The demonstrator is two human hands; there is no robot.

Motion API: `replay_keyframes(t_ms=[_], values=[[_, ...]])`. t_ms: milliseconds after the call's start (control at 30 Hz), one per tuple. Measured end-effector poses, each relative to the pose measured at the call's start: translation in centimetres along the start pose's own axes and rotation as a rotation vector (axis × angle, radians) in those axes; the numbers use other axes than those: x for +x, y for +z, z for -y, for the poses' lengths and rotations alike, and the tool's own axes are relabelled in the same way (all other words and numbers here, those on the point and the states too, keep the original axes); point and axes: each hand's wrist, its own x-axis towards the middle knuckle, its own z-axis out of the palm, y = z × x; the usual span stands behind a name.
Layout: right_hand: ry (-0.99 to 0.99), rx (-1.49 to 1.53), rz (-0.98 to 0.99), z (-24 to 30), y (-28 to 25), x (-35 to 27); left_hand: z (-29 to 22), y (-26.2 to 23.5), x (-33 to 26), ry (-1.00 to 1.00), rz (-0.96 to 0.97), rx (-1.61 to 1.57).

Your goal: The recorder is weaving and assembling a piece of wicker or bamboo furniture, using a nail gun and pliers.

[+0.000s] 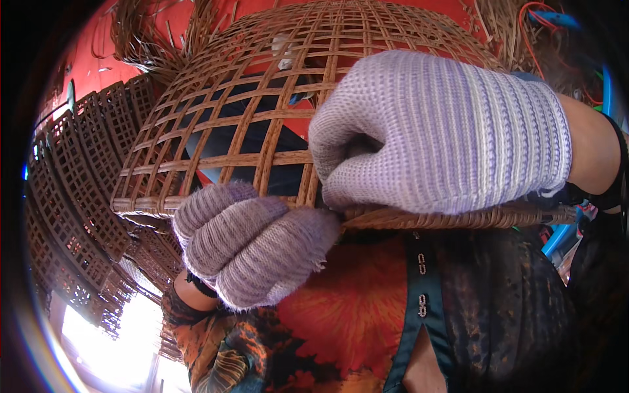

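Observation:
A brown open-weave rattan basket [265, 157] spans the middle of the view, its wrapped rim [458, 218] turned toward my body. My left hand [255, 245], in a pale purple knit glove, curls closed around the near rim, left of centre. My right hand [439, 131], gloved alike, lies over the right part of the weave. Its thumb and bent forefinger close together just above the rim, beside the left hand's fingertips. Whatever the right fingers pinch is hidden by the glove.
Red sheeting [85, 42] covers the floor beyond, with bundles of loose cane strips [154, 33] on it. Dark woven lattice panels [72, 196] stand at the left. Blue bars [560, 239] and orange cord [531, 46] show at the right.

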Motion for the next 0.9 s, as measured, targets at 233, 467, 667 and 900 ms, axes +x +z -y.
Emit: replay_keyframes(t_ms=[233,467,667,900], values=[[0.136,0.187,-0.136,1.1,-0.8,-1.7,0.7,0.3,1.0,0.051,0.038,0.050],[0.332,-0.602,-0.622,3.1,-7.9,-16.7,-0.3,1.5,1.7,0.113,-0.150,0.031],[1.002,-0.354,-1.455,3.7,-7.0,-41.0,-0.4,2.6,0.5,-0.023,-0.211,0.150],[2.183,-0.671,-1.276,9.7,12.7,-61.6,-1.3,3.3,2.2,0.014,-0.371,0.251]])
